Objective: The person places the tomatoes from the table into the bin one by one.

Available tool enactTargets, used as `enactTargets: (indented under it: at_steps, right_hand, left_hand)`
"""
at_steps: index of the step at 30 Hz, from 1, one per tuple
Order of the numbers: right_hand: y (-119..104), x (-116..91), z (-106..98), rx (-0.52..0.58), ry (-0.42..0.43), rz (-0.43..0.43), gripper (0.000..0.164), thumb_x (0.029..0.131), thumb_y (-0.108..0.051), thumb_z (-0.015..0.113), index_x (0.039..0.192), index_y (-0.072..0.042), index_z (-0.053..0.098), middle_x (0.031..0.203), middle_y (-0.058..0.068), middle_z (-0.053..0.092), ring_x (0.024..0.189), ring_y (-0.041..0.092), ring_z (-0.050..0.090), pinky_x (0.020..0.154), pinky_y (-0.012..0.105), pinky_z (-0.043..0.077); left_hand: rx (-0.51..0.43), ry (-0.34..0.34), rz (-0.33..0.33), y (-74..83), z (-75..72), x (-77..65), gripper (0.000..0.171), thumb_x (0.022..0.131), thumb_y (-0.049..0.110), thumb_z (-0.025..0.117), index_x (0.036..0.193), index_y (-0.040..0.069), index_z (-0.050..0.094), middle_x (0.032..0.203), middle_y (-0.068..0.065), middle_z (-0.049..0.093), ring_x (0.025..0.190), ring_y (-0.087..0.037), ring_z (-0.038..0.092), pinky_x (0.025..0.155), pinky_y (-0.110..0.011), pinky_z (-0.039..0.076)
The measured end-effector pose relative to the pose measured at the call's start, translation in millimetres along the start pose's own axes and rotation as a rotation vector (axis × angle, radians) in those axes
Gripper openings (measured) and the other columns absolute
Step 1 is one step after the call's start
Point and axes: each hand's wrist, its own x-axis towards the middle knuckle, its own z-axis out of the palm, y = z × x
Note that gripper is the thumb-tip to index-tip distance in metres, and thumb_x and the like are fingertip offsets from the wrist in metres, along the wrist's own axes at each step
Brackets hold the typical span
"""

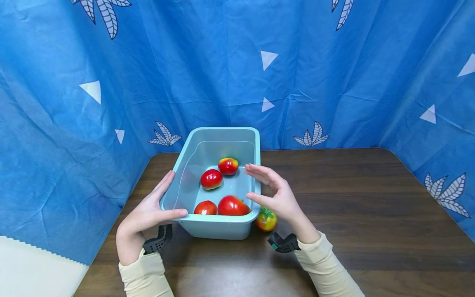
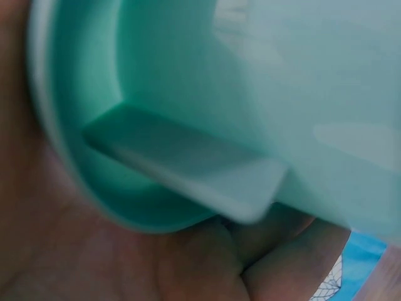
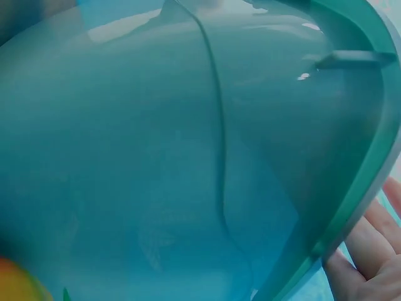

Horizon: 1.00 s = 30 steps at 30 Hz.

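A light blue plastic bin (image 1: 222, 227) stands on the table, with several glossy red fruits in it. Two fruits, a red one (image 1: 211, 179) and a red-yellow one (image 1: 228, 166), lie mid-bin; a large red one (image 1: 231, 206) and a smaller one (image 1: 205, 208) sit by the near wall. My left hand (image 1: 146, 214) holds the near left corner, thumb over the front rim, fingers along the left side. At the right rim, my right hand (image 1: 280, 198) has its fingers extended, holding nothing. Just below it, outside the bin, is a yellow-red tomato (image 1: 266, 220) with a green leafy top.
The dark wooden table (image 1: 352, 198) extends far to the right of the bin. A blue patterned curtain (image 1: 222, 74) hangs behind it and along both sides. Each wrist carries a black strap mount (image 1: 283, 243).
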Motion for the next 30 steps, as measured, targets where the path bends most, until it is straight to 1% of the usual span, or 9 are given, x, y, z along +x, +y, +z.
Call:
enactTargets:
  at_steps: [5,9,18,22,27,30]
  right_hand:
    - [0,-3,-6,-0.047,0.018,0.002,0.055,0.077,-0.003,0.067,0.128,-0.008,0.045,0.13,0.008,0.047,0.118,0.021,0.044,0.096,0.045,0.032]
    - [2,-4,-11,-0.056,0.03,0.002,0.055,0.077,-0.002,0.067,0.128,-0.006,0.045,0.13,0.007,0.047,0.118,0.022,0.044,0.097,0.047,0.031]
    - [7,-5,-15,-0.066,0.039,0.006,0.059,0.075,-0.004,0.069,0.128,-0.006,0.044,0.131,0.005,0.046,0.119,0.02,0.043,0.098,0.047,0.03]
    - [7,-6,-17,-0.059,0.036,0.016,0.059,0.075,0.0,0.069,0.129,-0.005,0.044,0.131,0.008,0.046,0.119,0.021,0.042,0.098,0.045,0.029]
    - [-1,-8,-18,-0.076,0.055,0.018,0.061,0.072,0.007,0.068,0.128,0.002,0.042,0.13,0.016,0.045,0.12,0.026,0.041,0.099,0.05,0.026]
    - [-4,-10,-19,-0.104,0.079,0.017,0.063,0.071,0.011,0.067,0.128,0.005,0.041,0.131,0.017,0.043,0.12,0.029,0.04,0.098,0.052,0.025]
  left_hand:
    - [0.002,-0.004,0.005,-0.5,-0.4,-0.4,0.097,0.071,0.03,0.073,0.144,0.026,0.009,0.148,-0.001,0.003,0.126,-0.035,0.017,0.085,-0.054,0.04]
    - [-0.004,-0.008,0.018,-0.9,-0.5,-0.3,0.097,0.072,0.028,0.073,0.144,0.024,0.009,0.148,-0.002,0.003,0.126,-0.035,0.017,0.084,-0.052,0.041]
    - [-0.014,-0.009,0.024,-0.4,-0.6,-0.2,0.096,0.072,0.027,0.073,0.144,0.024,0.01,0.148,-0.001,0.004,0.126,-0.035,0.017,0.083,-0.051,0.043]
    - [-0.019,-0.008,0.02,-0.1,-0.6,0.1,0.096,0.072,0.027,0.073,0.144,0.025,0.01,0.148,-0.001,0.004,0.126,-0.035,0.017,0.083,-0.051,0.043]
    - [-0.015,-0.008,0.023,-0.4,-0.8,0.6,0.096,0.072,0.028,0.073,0.144,0.025,0.01,0.148,-0.001,0.004,0.126,-0.035,0.017,0.084,-0.052,0.042]
    - [-0.015,-0.007,0.026,-0.7,-1.1,0.7,0.096,0.072,0.027,0.073,0.144,0.024,0.01,0.148,-0.001,0.004,0.126,-0.035,0.017,0.084,-0.052,0.041]
